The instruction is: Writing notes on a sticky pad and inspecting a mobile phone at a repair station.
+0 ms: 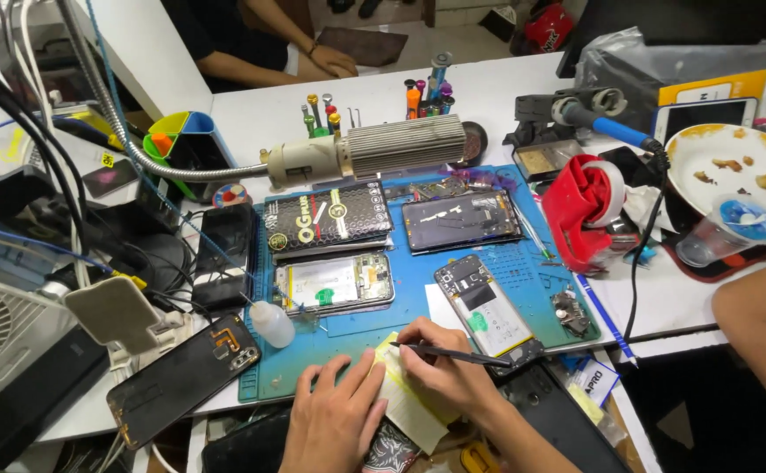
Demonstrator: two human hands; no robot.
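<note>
My right hand (440,363) grips a thin dark tool (462,354) whose tip points left onto a pale yellow sheet (405,398) at the near edge of the blue work mat (523,263). My left hand (335,412) lies flat on the mat's front edge, fingers spread, pressing beside the sheet. An opened phone (484,307) with a pale battery lies just right of my right hand. A second opened phone (335,282) rests on the middle of the mat. A small white squeeze bottle (272,322) lies left of my hands.
A black phone back cover (181,378) lies front left. A lamp on a flexible neck (374,151) hangs over the mat. A red tape dispenser (585,210), a soldering iron (602,123), a dirty plate (734,166) and another person's arm (764,324) are on the right.
</note>
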